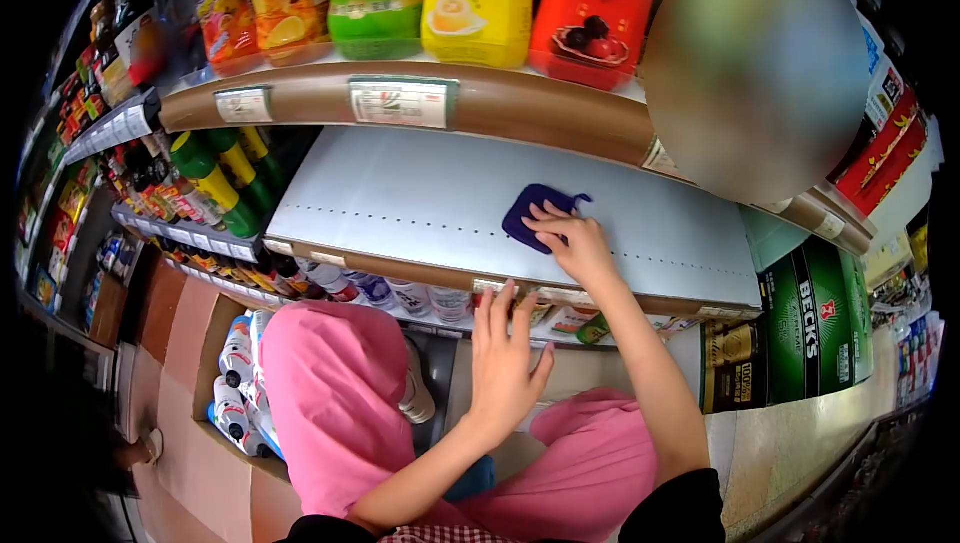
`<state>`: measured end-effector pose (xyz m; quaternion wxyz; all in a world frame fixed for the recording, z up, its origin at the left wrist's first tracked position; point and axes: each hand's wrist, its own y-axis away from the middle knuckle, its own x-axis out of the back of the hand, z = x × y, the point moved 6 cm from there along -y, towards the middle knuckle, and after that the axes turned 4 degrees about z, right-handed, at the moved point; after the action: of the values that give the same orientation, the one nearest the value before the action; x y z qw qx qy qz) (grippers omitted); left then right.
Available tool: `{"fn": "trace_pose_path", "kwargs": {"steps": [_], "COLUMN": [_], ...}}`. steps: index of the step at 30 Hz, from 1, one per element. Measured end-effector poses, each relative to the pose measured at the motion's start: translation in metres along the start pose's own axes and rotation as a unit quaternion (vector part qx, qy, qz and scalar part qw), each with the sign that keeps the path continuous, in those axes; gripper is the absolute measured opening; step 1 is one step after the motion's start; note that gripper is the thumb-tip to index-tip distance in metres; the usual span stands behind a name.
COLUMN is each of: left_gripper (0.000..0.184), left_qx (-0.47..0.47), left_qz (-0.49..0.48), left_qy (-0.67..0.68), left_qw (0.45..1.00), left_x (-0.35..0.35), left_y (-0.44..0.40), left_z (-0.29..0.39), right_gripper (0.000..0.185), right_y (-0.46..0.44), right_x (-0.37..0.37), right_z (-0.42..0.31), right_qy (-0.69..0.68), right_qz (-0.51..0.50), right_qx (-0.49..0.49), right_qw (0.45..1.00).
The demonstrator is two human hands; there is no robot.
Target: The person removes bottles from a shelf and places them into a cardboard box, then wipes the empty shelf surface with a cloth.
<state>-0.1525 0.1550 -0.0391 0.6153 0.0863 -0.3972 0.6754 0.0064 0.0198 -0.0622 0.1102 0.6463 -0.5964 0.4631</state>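
A dark purple cleaning cloth [530, 213] with a small hanging loop lies on the bare metal shelf [400, 183]. My right hand [572, 241] presses it against the shelf surface, fingertips bent onto the fabric. In front of the shelf's brown front edge, my left hand [508, 358] is raised, fingers apart and nothing in it. Part of that edge, with its price labels, is hidden behind my left fingertips.
Drink bottles [480, 3] line the shelf above, behind a brown price rail [500, 108]. Packaged goods stand below. A carton of white bottles [235, 373] is at my left; a green Beck's box [820, 318] stands to the right. Sauce bottles [215, 183] fill the left shelves.
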Motion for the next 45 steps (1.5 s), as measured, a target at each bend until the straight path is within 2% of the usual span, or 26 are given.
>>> {"fn": "trace_pose_path", "kwargs": {"steps": [7, 10, 11, 14, 15, 18, 21, 29, 35, 39, 41, 45], "left_gripper": [0.063, 0.063, 0.063, 0.061, 0.061, 0.06, 0.06, 0.06, 0.061, 0.061, 0.061, 0.061], "left_qx": [0.015, 0.024, 0.028, 0.034, 0.031, 0.024, 0.02, -0.001, -0.001, -0.002, -0.005, -0.014], "left_qz": [-0.007, -0.01, -0.012, -0.017, -0.018, -0.02, -0.021, -0.026, -0.028, -0.026, -0.028, -0.031], "left_qy": [-0.008, -0.009, -0.008, -0.013, -0.019, -0.03, -0.035, -0.047, -0.037, -0.026, -0.025, -0.023], "left_qw": [1.0, 1.0, 1.0, 0.999, 0.999, 0.999, 0.999, 0.999, 0.999, 0.999, 0.999, 0.999], "left_x": [-0.002, -0.002, -0.003, -0.003, -0.003, -0.006, -0.006, -0.009, -0.012, -0.012, -0.014, -0.017], "left_y": [-0.005, -0.005, -0.005, -0.007, -0.008, -0.009, -0.01, -0.009, -0.009, -0.008, -0.006, -0.002], "left_z": [-0.005, -0.007, -0.008, -0.007, -0.006, -0.004, -0.002, -0.009, -0.009, -0.004, -0.003, 0.0], "right_gripper": [0.026, 0.03, 0.03, 0.037, 0.045, 0.044, 0.043, 0.042, 0.042, 0.042, 0.034, 0.021], "right_y": [-0.047, -0.071, -0.078, -0.098, -0.112, -0.124, -0.13, -0.112, -0.109, -0.106, -0.089, -0.063], "right_x": [-0.009, -0.013, -0.015, -0.023, -0.034, -0.025, -0.02, -0.003, -0.003, 0.001, 0.016, 0.022], "right_z": [0.029, 0.041, 0.048, 0.075, 0.098, 0.094, 0.097, 0.157, 0.179, 0.163, 0.131, 0.102], "right_qy": [0.004, 0.004, 0.013, 0.125, 0.178, 0.111, 0.099, 0.15, 0.173, 0.157, 0.141, 0.068], "right_qz": [0.053, 0.048, 0.071, 0.209, 0.116, 0.32, 0.327, 0.302, 0.294, 0.286, 0.28, 0.188], "right_qx": [0.032, 0.007, 0.029, 0.01, -0.035, 0.015, 0.027, -0.067, -0.089, -0.104, -0.119, -0.153], "right_qw": [0.998, 0.999, 0.997, 0.97, 0.977, 0.941, 0.939, 0.939, 0.936, 0.94, 0.942, 0.968]}}
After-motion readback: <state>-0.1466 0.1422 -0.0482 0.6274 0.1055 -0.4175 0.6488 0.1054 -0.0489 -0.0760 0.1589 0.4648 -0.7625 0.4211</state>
